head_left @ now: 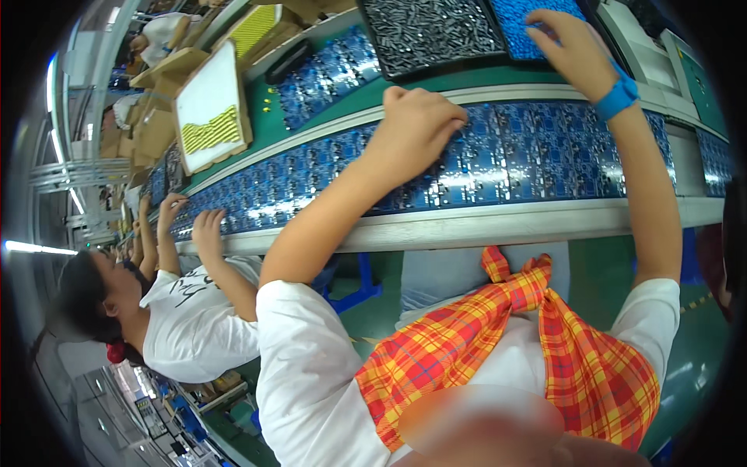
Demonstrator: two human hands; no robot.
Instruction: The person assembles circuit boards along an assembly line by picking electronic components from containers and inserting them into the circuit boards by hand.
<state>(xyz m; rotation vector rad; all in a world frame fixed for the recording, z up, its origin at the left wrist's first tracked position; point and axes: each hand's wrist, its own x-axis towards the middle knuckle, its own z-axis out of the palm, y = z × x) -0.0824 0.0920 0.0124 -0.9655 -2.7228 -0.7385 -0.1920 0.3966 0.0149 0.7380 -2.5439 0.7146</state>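
Observation:
My left hand (416, 128) is over a long row of blue circuit boards (537, 152), its fingertips pinched together just above their surface. Whatever the pinch holds, if anything, is too small to make out. Farther right, my right hand (576, 50) reaches over a black tray of small blue components (517, 27); thumb and forefinger are curved and apart, with nothing visible between them. A blue wristband (618, 97) circles my right wrist. Left of the blue parts is a black tray heaped with dark small components (432, 35).
The boards lie along a line with a pale metal front rail (482, 226). More boards (327, 74) rest on the green shelf behind. A box with yellow-striped parts (210, 132) stands at the far left. A co-worker's hands (208, 231) are over the line's left end.

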